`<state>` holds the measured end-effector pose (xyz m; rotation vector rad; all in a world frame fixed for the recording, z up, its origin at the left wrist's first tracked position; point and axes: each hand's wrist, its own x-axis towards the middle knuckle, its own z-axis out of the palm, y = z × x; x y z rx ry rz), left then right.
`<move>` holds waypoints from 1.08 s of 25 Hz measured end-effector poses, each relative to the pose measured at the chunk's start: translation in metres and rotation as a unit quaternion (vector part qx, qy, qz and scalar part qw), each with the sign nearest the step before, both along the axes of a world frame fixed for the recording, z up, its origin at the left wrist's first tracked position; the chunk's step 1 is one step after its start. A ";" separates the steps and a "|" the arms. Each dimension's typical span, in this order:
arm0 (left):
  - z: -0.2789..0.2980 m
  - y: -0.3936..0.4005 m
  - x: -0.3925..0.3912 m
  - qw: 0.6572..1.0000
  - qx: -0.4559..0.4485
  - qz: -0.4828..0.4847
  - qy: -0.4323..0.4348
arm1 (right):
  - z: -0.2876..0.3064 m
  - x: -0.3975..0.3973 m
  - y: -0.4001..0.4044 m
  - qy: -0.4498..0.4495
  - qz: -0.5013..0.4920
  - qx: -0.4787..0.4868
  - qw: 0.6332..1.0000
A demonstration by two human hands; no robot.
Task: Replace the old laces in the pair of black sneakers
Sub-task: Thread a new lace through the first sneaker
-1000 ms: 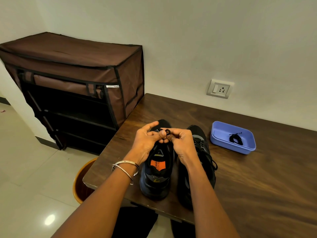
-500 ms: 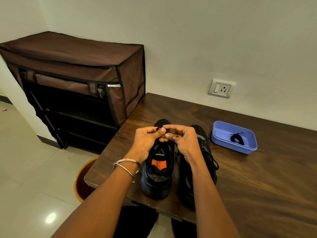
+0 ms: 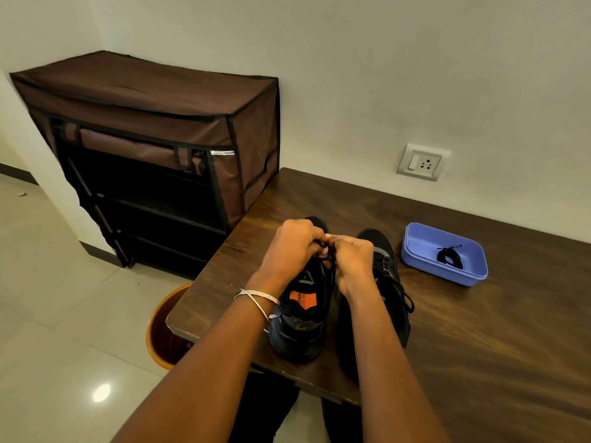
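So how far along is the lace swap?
Early, it seems. Both hands, left and right, pinch a black lace over the left sneaker. The right sneaker is laced. A coiled lace waits in the blue tray, unused.

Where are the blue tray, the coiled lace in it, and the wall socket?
blue tray (image 3: 415,251): head view, on its bare left inner wall.
coiled lace (image 3: 450,258): head view, on the middle of the black coil.
wall socket (image 3: 421,162): head view, on the centre of the white plate.

Black sneakers (image 3: 377,282), orange insole label (image 3: 299,300), lavender tray (image 3: 473,276).
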<state>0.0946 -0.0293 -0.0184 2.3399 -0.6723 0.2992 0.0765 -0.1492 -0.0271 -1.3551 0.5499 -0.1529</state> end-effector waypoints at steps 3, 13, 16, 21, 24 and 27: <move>0.005 0.005 0.007 0.984 0.172 0.001 -0.046 | 0.002 -0.001 -0.002 0.011 0.022 -0.047 0.999; 0.002 0.012 0.007 0.988 0.131 0.007 0.079 | 0.008 0.001 -0.017 0.002 0.119 -0.157 0.980; 0.000 0.018 -0.002 0.924 -0.183 0.006 0.336 | 0.019 -0.002 -0.020 0.003 0.129 -0.334 0.934; 0.008 0.012 -0.007 0.797 -0.350 0.073 0.486 | 0.040 -0.011 -0.018 -0.048 0.173 -0.277 0.944; 0.008 0.013 -0.008 0.763 -0.386 0.071 0.514 | 0.038 -0.013 -0.012 -0.031 0.207 -0.326 0.922; 0.007 0.017 -0.008 0.701 -0.449 0.075 0.549 | 0.033 -0.013 -0.008 -0.038 0.167 -0.351 0.921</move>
